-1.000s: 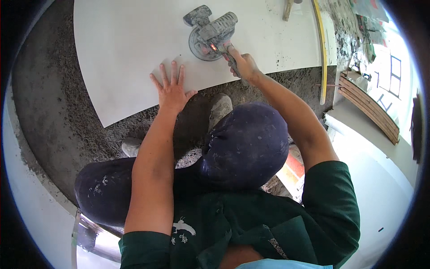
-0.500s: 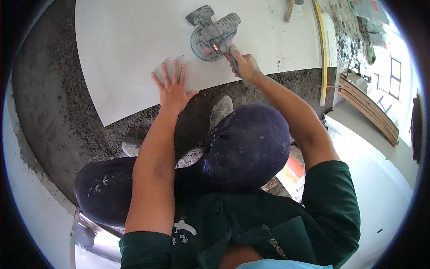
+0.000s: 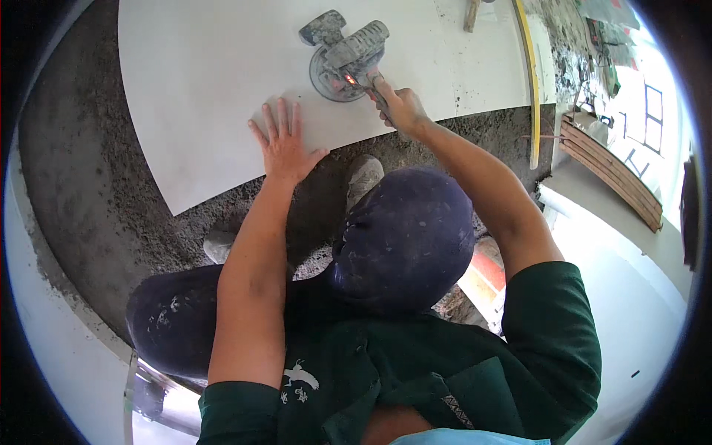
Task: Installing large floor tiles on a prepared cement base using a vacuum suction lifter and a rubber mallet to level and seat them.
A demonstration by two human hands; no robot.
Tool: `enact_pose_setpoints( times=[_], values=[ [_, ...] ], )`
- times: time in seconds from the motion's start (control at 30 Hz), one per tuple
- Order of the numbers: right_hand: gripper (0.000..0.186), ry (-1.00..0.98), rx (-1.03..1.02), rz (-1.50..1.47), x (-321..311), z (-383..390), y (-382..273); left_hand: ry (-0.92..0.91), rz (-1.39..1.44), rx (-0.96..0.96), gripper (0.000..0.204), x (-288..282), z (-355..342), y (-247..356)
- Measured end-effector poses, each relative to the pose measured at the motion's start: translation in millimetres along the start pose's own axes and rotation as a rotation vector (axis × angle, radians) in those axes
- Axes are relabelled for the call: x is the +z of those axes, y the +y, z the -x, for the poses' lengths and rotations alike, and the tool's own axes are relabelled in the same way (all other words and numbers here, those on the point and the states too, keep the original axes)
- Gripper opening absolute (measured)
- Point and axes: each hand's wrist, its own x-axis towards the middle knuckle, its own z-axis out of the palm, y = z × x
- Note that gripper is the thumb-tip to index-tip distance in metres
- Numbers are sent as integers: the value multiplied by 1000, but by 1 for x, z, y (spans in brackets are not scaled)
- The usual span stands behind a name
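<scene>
A large white floor tile (image 3: 215, 67) lies on rough grey mortar (image 3: 70, 159) before my knees. My left hand (image 3: 284, 150) rests flat on the tile near its close edge, fingers spread and nothing in them. Fingers wrapped, my right hand (image 3: 400, 110) grips the handle of a tile vibrator (image 3: 348, 59), a dusty grey power tool with a round suction pad and a glowing red light. Its pad sits on the tile, ahead and to the right of my left hand.
A yellow level (image 3: 533, 89) lies across the tile's right end, reaching over the mortar. The handle of a wooden-handled tool (image 3: 472, 15) shows at the top. Stacked wooden boards (image 3: 612, 174) stand at the right. My shoe (image 3: 364, 176) is close to the tile's near edge.
The view has shifted slightly. The vibrator appears a little further left in the picture, still in my right hand. My left hand stays flat on the tile.
</scene>
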Motion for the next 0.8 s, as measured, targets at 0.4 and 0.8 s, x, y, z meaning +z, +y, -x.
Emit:
enact_pose_setpoints(
  times=[0.4, 0.8],
  values=[
    [101, 25, -19, 214, -2, 5, -11, 360, 303, 490, 56, 7, -28, 24],
    [101, 8, -46, 220, -9, 21, -22, 286, 14, 104, 86, 24, -1, -34]
  ],
)
